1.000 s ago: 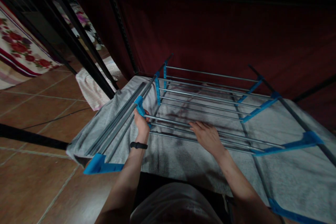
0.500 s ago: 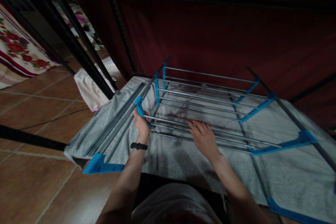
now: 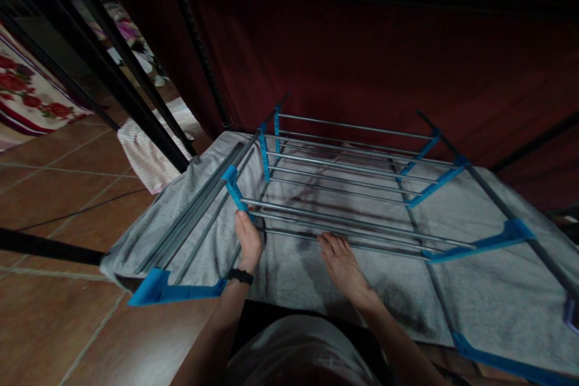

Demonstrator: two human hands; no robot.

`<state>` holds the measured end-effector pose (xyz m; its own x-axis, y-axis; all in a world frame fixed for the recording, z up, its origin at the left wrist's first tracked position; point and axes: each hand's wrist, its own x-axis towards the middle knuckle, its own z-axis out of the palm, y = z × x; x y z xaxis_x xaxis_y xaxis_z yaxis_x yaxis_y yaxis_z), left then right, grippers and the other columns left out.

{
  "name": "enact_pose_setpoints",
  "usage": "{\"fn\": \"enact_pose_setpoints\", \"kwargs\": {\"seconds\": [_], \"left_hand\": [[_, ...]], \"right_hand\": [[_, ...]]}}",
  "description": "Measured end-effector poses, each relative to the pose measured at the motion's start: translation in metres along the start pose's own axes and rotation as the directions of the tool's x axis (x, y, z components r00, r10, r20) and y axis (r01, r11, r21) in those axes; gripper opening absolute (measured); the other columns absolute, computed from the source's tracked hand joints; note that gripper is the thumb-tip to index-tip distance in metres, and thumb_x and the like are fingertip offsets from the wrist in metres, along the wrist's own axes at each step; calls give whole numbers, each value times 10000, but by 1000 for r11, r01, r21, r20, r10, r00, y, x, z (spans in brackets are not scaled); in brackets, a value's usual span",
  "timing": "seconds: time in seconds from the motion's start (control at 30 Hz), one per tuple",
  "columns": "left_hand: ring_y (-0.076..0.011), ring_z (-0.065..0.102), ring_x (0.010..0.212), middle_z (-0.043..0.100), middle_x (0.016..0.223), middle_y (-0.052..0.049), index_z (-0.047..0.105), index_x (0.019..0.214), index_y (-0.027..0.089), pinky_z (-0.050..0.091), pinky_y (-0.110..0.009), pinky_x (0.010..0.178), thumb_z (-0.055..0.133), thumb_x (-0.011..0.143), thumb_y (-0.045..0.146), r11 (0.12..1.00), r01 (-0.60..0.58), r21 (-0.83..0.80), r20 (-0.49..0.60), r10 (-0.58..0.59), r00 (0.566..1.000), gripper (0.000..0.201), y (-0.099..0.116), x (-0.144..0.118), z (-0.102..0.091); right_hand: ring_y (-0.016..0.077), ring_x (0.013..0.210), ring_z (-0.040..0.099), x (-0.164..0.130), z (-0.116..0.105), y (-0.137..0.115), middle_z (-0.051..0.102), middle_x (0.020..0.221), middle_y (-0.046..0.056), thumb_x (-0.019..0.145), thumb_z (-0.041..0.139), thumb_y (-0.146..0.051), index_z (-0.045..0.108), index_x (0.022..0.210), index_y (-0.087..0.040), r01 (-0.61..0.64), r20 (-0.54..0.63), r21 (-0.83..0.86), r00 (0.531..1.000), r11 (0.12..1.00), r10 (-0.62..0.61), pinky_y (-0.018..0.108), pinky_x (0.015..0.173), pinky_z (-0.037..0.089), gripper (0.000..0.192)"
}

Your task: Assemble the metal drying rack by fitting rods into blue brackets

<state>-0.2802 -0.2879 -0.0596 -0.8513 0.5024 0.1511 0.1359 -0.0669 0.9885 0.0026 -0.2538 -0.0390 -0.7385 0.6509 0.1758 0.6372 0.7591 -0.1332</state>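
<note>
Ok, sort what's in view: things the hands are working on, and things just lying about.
In hand:
left hand at a blue bracket
right hand flat on the grey towel
drying rack

Lying about:
striped cloth
floral fabric
black cable

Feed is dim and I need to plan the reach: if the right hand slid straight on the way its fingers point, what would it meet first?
The right hand lies flat on the grey towel, fingers pointing away from the person. Straight ahead, the nearest metal rod of the drying rack comes first, almost at the fingertips. Whether the fingers would pass under it is unclear.
</note>
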Motion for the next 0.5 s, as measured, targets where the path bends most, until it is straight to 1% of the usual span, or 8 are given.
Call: {"fn": "enact_pose_setpoints", "kwargs": {"seconds": [0.07, 0.17, 0.3, 0.37, 0.43, 0.5], "left_hand": [[-319, 572, 1113, 609, 1056, -147, 572, 1015, 209, 437, -511, 994, 432, 953, 562, 996, -49, 79, -73, 55, 996, 384, -5, -6, 0], [-316, 597, 1073, 630, 1039, -154, 583, 1072, 192, 436, -503, 1001, 451, 959, 510, 977, -105, 184, -95, 124, 988, 363, -10, -10, -1], [-305, 594, 1126, 634, 1126, -173, 570, 1160, 176, 436, -492, 1036, 411, 980, 423, 959, -138, 249, -52, 156, 986, 344, -15, -9, -3], [-297, 569, 1194, 618, 1207, -175, 549, 1208, 179, 408, -486, 1086, 431, 966, 360, 947, -156, 281, -20, 168, 986, 325, -17, -8, -5], [-283, 549, 1231, 604, 1260, -163, 531, 1236, 199, 389, -467, 1114, 457, 946, 310, 940, -163, 301, 5, 170, 985, 319, -18, -7, -7], [-274, 565, 1186, 615, 1226, -143, 537, 1210, 221, 410, -450, 1091, 471, 939, 297, 938, -159, 309, 14, 163, 987, 290, -18, -7, -8]], "right_hand": [[246, 1261, 557, 5, 5, 4, 603, 1368, 134, 990, 477, -149, 507, 1428, -176, -14, 25, -19, 1000, 1000, 14, 458, 1118, 416, 440], [237, 1179, 604, 11, 11, 10, 651, 1297, 120, 998, 469, -165, 545, 1395, -197, -24, 50, -24, 998, 999, 25, 443, 1075, 452, 406], [217, 1107, 643, 18, 18, 16, 675, 1253, 103, 996, 461, -147, 587, 1352, -226, -43, 81, -24, 996, 999, 45, 386, 993, 506, 386], [199, 1067, 659, 21, 20, 18, 688, 1225, 86, 996, 451, -131, 605, 1330, -235, -50, 89, -5, 995, 999, 50, 358, 967, 520, 383], [192, 1056, 667, 23, 20, 21, 701, 1200, 75, 999, 438, -125, 620, 1315, -244, -46, 79, 33, 996, 998, 43, 357, 965, 528, 383], [195, 1073, 666, 24, 19, 24, 706, 1201, 75, 1000, 437, -128, 629, 1305, -244, -35, 60, 71, 998, 997, 31, 363, 971, 534, 379]]}}
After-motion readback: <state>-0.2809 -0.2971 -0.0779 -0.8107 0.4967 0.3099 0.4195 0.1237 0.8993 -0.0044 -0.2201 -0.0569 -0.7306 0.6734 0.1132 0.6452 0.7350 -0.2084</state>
